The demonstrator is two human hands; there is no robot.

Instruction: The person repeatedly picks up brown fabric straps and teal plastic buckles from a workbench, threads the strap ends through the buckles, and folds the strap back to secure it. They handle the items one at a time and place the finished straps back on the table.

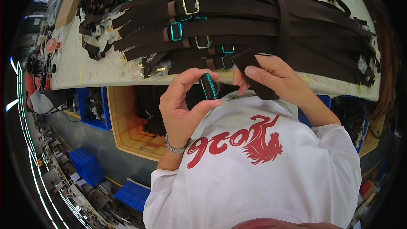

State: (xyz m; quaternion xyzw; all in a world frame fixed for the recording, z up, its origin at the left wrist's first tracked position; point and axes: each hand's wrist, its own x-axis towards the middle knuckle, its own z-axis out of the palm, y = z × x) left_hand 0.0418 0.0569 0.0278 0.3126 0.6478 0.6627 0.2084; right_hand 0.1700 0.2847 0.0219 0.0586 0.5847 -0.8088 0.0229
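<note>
My left hand (180,99) pinches a shiny teal-tinted metal buckle (207,86) between thumb and fingers, held upright in front of my shirt. Dark material shows inside the buckle's frame, though I cannot tell how it is threaded. To the right, my right hand (282,78) is closed on a dark brown strap (264,92), the thumb pressed on its flat side. Whether this strap joins the buckle is hidden. Just beyond both hands, on the table, lies a thick layer of dark brown straps (237,27), several with gold or teal-tinted buckles (190,4).
The pale worktable (85,74) has its near edge just past my hands. A tangled strap pile (99,2) with clear plastic wrap lies at its far left. Under the table stand a wooden bin (123,123) and a blue crate (106,118). Another blue crate (86,166) sits on the floor.
</note>
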